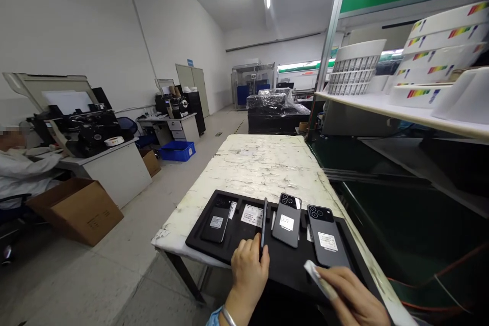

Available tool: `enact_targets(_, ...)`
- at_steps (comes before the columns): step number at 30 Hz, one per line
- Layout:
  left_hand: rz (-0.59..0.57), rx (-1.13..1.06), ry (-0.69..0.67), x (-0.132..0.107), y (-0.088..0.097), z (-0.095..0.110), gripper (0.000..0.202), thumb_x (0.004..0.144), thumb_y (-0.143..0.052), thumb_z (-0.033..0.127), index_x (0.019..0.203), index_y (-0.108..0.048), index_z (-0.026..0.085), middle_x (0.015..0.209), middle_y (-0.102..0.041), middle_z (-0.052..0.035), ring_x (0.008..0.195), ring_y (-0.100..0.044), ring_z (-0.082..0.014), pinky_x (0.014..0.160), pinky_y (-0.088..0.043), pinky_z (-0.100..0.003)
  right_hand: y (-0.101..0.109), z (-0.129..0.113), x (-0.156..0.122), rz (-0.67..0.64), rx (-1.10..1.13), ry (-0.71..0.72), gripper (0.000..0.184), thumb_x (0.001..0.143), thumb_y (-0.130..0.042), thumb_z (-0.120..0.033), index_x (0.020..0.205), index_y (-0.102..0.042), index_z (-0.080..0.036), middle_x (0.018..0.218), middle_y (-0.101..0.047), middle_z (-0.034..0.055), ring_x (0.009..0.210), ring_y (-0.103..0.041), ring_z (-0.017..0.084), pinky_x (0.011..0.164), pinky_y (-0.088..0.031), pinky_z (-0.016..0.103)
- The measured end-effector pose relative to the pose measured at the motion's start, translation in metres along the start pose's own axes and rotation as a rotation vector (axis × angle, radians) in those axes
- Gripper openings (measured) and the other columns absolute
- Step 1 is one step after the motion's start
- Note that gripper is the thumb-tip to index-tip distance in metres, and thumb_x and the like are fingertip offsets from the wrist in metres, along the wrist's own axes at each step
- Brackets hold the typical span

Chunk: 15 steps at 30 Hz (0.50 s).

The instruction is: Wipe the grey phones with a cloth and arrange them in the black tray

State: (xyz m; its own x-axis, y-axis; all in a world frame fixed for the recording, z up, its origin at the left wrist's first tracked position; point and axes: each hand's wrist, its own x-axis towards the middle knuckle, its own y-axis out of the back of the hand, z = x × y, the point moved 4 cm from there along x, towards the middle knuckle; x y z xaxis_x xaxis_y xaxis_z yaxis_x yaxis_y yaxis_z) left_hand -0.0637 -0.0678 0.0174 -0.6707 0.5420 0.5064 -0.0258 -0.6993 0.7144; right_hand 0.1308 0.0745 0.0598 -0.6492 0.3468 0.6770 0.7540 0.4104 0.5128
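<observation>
My left hand (pixel 250 265) pinches the lower end of a smartphone (pixel 265 221), which stands on its edge in a black foam tray (pixel 202 224). A printed label (pixel 252 215) lies in the recess left of it. Three more phones lie back side up in the tray, each with a white sticker: a black phone (pixel 219 219) at the left, a grey phone (pixel 287 220) in the middle and another grey phone (pixel 327 237) at the right. My right hand (pixel 353 295), slightly blurred, grips a white strip (pixel 317 275) below the right phone; its material is unclear.
The tray rests on a worn white table (pixel 263 163). To the right, a shelf (pixel 405 109) carries stacked label rolls (pixel 439 46). At the left stand a cardboard box (pixel 78 211), a blue bin (pixel 178 151) and a seated person (pixel 23 173). Wrapped black stacks (pixel 277 112) stand beyond the table.
</observation>
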Motion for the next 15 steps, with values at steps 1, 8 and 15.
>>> enact_targets(1, 0.000, 0.015, -0.007, -0.001, -0.001, -0.001, 0.031, 0.096, -0.047, 0.027, 0.119, -0.064, 0.015, 0.088, -0.068, -0.0103, 0.083, -0.062, -0.0270, 0.073, -0.044, -0.038, -0.014, -0.013, 0.014, -0.035, 0.045, 0.030, 0.027, 0.092, -0.054, -0.022, 0.113, -0.071, -0.026, 0.089, -0.068, 0.0054, 0.075, -0.070, 0.016, 0.067, -0.057, 0.020)
enact_targets(8, 0.069, 0.064, -0.071, -0.006, -0.005, -0.008, 0.020, 0.093, -0.050, 0.020, 0.106, -0.065, 0.018, 0.081, -0.066, -0.0060, 0.073, -0.062, -0.0220, 0.068, -0.044, -0.036, -0.097, -0.047, 0.078, -0.333, 0.075, 0.074, 0.030, 0.097, -0.045, -0.022, 0.109, -0.072, -0.023, 0.079, -0.059, 0.0042, 0.069, -0.061, 0.014, 0.063, -0.052, 0.023)
enact_targets(15, 0.093, 0.117, -0.131, 0.000, -0.006, -0.006, 0.027, 0.096, -0.043, 0.022, 0.112, -0.062, 0.012, 0.081, -0.067, -0.0095, 0.073, -0.064, -0.0242, 0.066, -0.045, -0.039, -0.115, 0.019, 0.153, -0.311, -0.202, -0.146, 0.027, 0.094, -0.050, -0.028, 0.101, -0.075, -0.022, 0.086, -0.063, 0.0057, 0.075, -0.062, 0.018, 0.070, -0.050, 0.030)
